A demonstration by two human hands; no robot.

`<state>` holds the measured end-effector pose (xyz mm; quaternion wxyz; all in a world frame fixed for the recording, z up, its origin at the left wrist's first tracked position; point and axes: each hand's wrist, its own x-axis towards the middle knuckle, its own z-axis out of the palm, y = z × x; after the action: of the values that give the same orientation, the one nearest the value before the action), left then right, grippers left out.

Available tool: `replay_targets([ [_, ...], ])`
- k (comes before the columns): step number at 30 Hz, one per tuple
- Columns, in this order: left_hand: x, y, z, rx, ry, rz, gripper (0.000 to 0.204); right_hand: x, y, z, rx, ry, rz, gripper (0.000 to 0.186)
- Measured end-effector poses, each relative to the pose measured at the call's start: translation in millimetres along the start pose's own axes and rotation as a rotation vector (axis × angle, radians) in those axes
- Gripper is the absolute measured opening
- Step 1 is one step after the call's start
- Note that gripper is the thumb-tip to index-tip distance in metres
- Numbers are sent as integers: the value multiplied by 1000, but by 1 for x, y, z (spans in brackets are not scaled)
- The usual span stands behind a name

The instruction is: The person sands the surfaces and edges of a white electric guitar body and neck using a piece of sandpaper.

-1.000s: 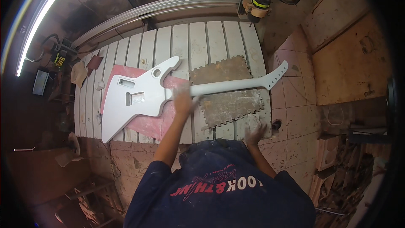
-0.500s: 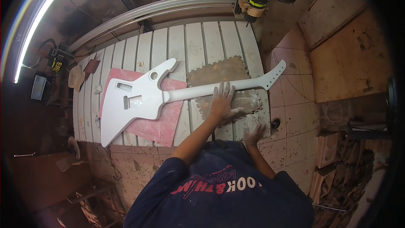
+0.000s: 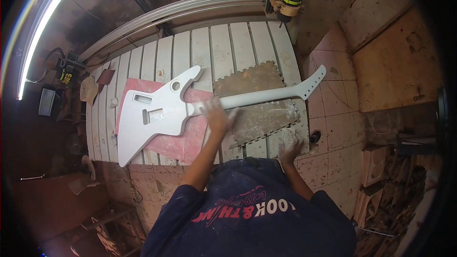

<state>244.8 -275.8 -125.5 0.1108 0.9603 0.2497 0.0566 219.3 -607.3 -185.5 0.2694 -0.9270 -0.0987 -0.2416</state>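
Observation:
A white electric guitar [image 3: 159,114], angular in body, lies with its carved back up and its neck stretching right to a curved headstock [image 3: 314,83] with a row of holes. My left hand [image 3: 218,118], dusty and slightly blurred, rests on the neck close to the body, fingers laid across it and thumb apart. Near the table's right front edge is my right hand [image 3: 290,151], closed around something pale and crumpled that I cannot make out. A pink sheet [image 3: 197,128] lies under the body. Brown foam mats [image 3: 252,126] with toothed edges lie beneath the neck.
The white slatted table [image 3: 221,50] carries a small pale lump [image 3: 114,102] and pieces of sandpaper [image 3: 104,77] at its left. A metal rail [image 3: 181,8] with a spindle motor [image 3: 289,0] runs along the back. Wooden panels [image 3: 395,62] stand at the right.
My left hand has slid left along the neck, from its middle to near the body. My right hand stays by the table's front edge. The whole view has shifted slightly.

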Motion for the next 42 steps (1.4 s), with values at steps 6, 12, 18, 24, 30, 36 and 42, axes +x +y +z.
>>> replay_targets([
  [6,-7,88,-3,-139,-99,423,116,2,-1,0,-4,11,12,52],
  [12,3,24,-7,-61,-95,296,96,5,-3,-5,0,5,2,53],
  [18,-9,-59,-22,78,19,48,99,4,-4,-4,30,8,4,52],
  [24,-20,11,4,-103,9,34,104,5,-3,-3,-6,10,-9,54],
  [30,-38,76,13,-238,-243,566,97,6,-4,-2,-19,9,-9,55],
  [36,-55,43,-1,-143,-231,563,94,2,0,-2,-20,-15,57,58],
  [42,-70,-14,-19,-132,-156,400,92,-3,12,2,62,-90,194,62],
])
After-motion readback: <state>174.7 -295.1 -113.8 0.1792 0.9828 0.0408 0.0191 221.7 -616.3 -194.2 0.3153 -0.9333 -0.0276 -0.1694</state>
